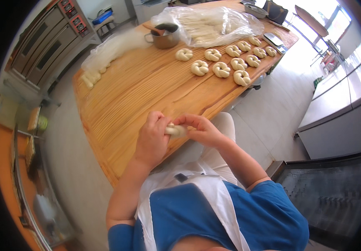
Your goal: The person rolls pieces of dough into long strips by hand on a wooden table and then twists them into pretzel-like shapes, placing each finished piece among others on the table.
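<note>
A pale strip of dough [176,130] is held between my two hands just above the near edge of the wooden table [121,106]. My left hand [153,138] grips its left end, the fingers curled over it. At its other end, my right hand [203,129] pinches the dough with thumb and fingertips. The fingers hide part of the piece, so its full shape cannot be made out. Farther up the table, several knotted dough rings [221,69] lie in loose rows toward the right edge.
Clear plastic sheeting [212,23] covers dough strips at the back, and more plastic [111,47] lies over dough pieces [89,78] at left. Between them stands a metal pot [165,39] with a wooden handle inside. A scale [274,40] sits near the right edge. A deck oven [48,44] stands left.
</note>
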A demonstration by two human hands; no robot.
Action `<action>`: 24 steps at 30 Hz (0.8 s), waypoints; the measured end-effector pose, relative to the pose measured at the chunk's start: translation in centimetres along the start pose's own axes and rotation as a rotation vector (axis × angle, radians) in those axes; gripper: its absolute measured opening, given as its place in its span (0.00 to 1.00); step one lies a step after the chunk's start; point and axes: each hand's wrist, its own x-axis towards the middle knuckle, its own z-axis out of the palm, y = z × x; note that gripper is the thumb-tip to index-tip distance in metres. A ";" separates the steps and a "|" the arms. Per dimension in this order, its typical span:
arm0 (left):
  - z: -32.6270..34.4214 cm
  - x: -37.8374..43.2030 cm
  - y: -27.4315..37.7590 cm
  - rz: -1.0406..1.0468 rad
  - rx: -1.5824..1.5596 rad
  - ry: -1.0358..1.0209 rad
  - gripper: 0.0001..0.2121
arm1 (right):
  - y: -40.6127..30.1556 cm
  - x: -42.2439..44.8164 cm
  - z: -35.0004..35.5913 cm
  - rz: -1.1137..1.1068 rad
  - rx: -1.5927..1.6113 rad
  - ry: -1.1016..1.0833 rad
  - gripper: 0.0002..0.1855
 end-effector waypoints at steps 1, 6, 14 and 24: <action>0.2 0.2 0.0 -0.027 0.005 -0.040 0.14 | -0.3 -0.2 -0.2 -0.005 -0.150 0.011 0.16; 2.3 0.8 0.8 -0.191 0.018 -0.344 0.13 | -1.0 -1.6 0.0 0.061 -0.646 0.159 0.18; 2.8 -0.1 -0.2 -0.165 -0.221 -0.223 0.25 | 0.6 -0.9 -6.2 0.106 -0.142 0.652 0.10; 2.2 -2.5 -3.5 -0.317 -0.317 -0.169 0.22 | 3.5 0.1 -15.5 0.226 -0.816 1.126 0.12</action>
